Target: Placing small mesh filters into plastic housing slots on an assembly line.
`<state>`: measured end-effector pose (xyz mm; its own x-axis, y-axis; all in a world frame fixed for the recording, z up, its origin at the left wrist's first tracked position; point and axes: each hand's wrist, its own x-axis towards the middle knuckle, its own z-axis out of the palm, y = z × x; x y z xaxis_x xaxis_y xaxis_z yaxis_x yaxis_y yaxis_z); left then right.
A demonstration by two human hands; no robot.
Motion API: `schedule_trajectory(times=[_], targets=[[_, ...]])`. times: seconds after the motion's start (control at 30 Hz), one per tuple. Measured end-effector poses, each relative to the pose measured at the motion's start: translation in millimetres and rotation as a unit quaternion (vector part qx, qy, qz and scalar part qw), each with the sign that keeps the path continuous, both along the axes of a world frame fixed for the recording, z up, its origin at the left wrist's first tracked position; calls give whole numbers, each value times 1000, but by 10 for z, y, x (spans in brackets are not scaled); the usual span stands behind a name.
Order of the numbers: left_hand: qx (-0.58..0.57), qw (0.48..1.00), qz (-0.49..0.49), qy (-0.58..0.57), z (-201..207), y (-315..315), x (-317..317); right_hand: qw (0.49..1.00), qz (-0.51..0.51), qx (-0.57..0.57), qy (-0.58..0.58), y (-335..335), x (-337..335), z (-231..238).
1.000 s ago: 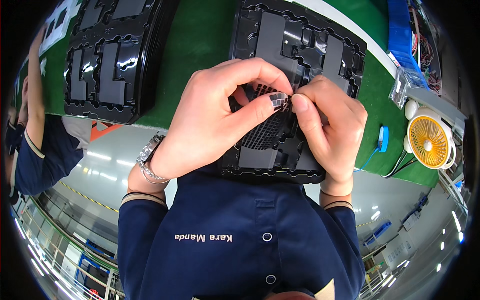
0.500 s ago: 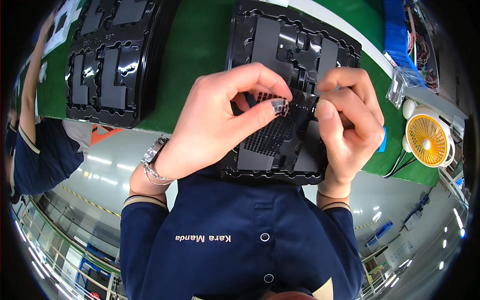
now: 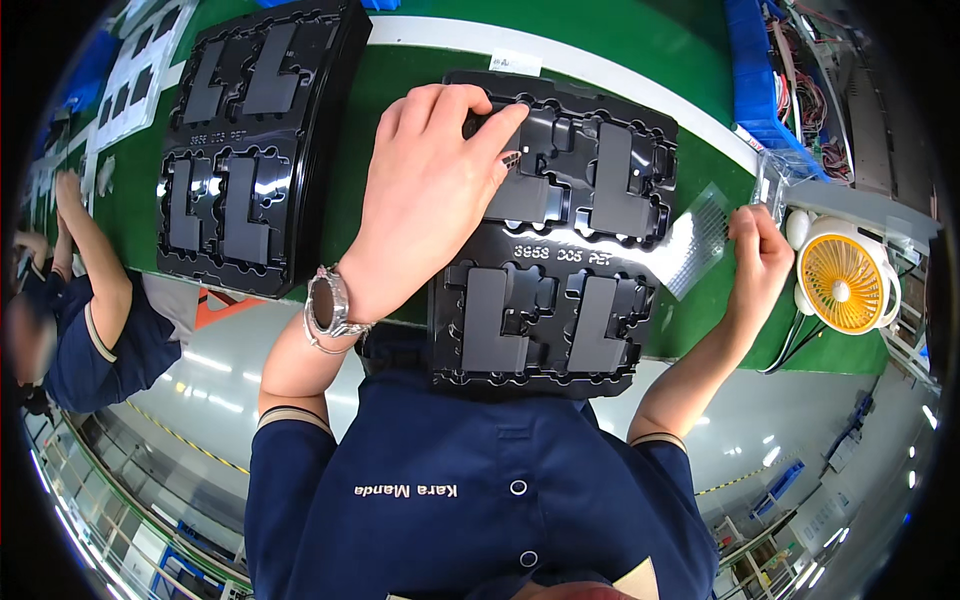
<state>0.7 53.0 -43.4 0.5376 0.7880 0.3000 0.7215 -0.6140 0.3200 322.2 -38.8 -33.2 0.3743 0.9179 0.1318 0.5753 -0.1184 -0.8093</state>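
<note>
My right hand [image 3: 760,250] pinches a clear plastic sheet [image 3: 698,242] with a fine grid, which hangs beside the right edge of a black plastic tray [image 3: 560,257]. The sheet's left side overlaps that edge. Over the tray's far left pocket, my left hand [image 3: 435,165] reaches in with curled fingers, one fingertip at the pocket's upper end. A few small dark squares show by its thumb; what the fingers hold is hidden. Flat dark grey L-shaped parts [image 3: 622,180] lie in the tray's pockets, the far left one partly under my left hand.
A stack of similar black trays [image 3: 225,140] stands on the green table at left. At right are a white and yellow fan [image 3: 843,283], a clear bag [image 3: 770,180] and a blue bin [image 3: 750,90] with wires. Another person's arm [image 3: 100,260] reaches in at far left.
My right hand has moved right, now holding the gridded sheet that was in my left hand. My left hand has moved up and left over the far pocket. The view has shifted.
</note>
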Motion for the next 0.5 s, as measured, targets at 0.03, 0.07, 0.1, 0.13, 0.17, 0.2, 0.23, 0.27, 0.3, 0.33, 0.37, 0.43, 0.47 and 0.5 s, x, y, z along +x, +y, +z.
schedule_trajectory(times=[0.03,0.07,0.1,0.13,0.17,0.2,0.23,0.27,0.3,0.33,0.37,0.43,0.47,0.5], targets=[[6,1000,0,13,-3,15,19,1000,-3,-10,-17,-22,164,-125],[10,1000,4,13,4,27,36,999,-7,-22,-35,-38,266,-236],[15,1000,13,19,-5,23,45,998,-24,-10,-63,-10,280,-346],[20,999,21,24,-13,25,54,985,-32,10,-169,4,275,-408],[11,1000,22,12,-23,43,69,978,-57,23,-199,8,202,-372],[2,1000,25,0,-30,65,77,970,-81,37,-228,15,100,-311],[-7,1000,28,-11,-32,84,78,974,-84,64,-200,21,42,-277],[2,999,20,-36,-36,107,84,976,-92,89,-176,3,3,-232],[12,998,12,-62,-37,132,79,977,-99,113,-151,-9,-55,-175],[21,996,4,-87,-32,149,72,981,-86,118,-131,-20,-134,-107],[-46,990,5,-133,21,135,51,984,-70,123,-108,-17,-245,-38],[-181,958,4,-223,154,58,9,990,-27,124,-63,-21,-475,83],[-251,927,2,-279,158,-7,1,994,6,112,-21,-21,-589,146],[-316,889,7,-332,145,-91,-7,994,48,99,11,11,-708,181]])
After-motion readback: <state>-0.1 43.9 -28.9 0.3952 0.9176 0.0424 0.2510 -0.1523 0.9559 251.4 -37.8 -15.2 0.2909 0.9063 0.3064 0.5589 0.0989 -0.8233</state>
